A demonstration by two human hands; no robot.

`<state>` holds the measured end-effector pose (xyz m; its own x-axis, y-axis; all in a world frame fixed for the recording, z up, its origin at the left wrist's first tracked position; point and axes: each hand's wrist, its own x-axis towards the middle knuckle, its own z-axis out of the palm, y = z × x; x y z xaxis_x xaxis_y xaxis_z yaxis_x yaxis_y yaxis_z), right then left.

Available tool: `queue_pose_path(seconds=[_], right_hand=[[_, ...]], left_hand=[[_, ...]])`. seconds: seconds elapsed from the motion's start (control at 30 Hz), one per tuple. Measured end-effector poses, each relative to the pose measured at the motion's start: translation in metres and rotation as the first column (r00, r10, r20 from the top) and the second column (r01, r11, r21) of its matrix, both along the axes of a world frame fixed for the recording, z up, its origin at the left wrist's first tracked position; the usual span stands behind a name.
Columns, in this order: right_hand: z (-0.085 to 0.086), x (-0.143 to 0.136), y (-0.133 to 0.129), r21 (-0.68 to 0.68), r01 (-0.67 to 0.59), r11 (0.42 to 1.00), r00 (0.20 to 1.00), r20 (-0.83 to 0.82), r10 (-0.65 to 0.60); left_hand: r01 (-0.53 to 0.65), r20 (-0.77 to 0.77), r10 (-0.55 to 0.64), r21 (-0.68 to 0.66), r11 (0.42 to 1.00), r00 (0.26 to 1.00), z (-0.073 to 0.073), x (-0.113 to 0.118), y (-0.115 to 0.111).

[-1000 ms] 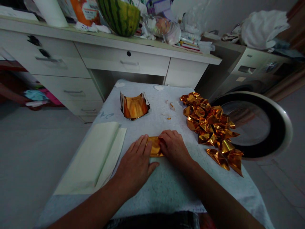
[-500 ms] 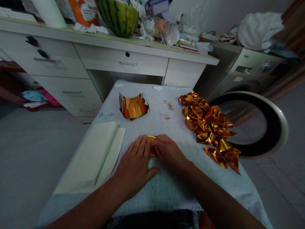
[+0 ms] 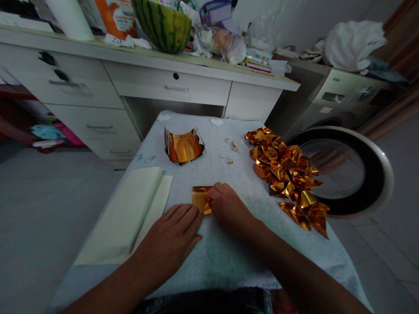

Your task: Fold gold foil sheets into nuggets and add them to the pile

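A small piece of gold foil paper (image 3: 200, 197) lies flat on the cloth-covered table (image 3: 225, 255), near its middle. My right hand (image 3: 228, 208) is closed at the right side of this piece, with its fingertips pinched on it. My left hand (image 3: 178, 231) rests flat, fingers stretched out, its fingertips at the lower left corner of the foil. Behind my hands stands a curved stack of gold foil sheets (image 3: 183, 147). On the right is a heap of folded gold foil pieces (image 3: 284, 161).
Pale yellow folded paper (image 3: 121, 218) lies along the left side of the table. Foil scraps (image 3: 234, 146) are scattered behind. A white desk (image 3: 196, 74) holding a cut watermelon (image 3: 163, 26) stands beyond. On the right is a washing machine with its round door (image 3: 376, 174) swung out.
My left hand has slid left and toward me, uncovering the left part of the gold foil paper. My right hand stays nearly in place at its right side.
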<state>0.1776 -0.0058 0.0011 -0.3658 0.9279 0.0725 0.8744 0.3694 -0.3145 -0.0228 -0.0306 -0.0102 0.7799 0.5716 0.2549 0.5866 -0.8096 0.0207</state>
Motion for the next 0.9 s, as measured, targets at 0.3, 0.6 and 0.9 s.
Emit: queue_pose_path(seconds=[0.3,0.6,0.9], right_hand=[[0.008,-0.020,-0.009,0.070,0.133,0.989,0.987,0.077,-0.139],[0.004,0.003,-0.014,0.057,0.106,0.993,0.989,0.093,-0.111],[0.004,0.042,-0.025,0.034,0.137,0.990,0.986,0.087,-0.140]], left_hand=[[0.024,0.155,-0.056,0.197,0.980,0.986,-0.008,-0.004,-0.002],[0.027,0.159,-0.055,0.178,0.984,0.986,-0.009,-0.006,-0.001],[0.045,0.144,-0.071,0.178,0.983,0.987,-0.008,-0.007,-0.001]])
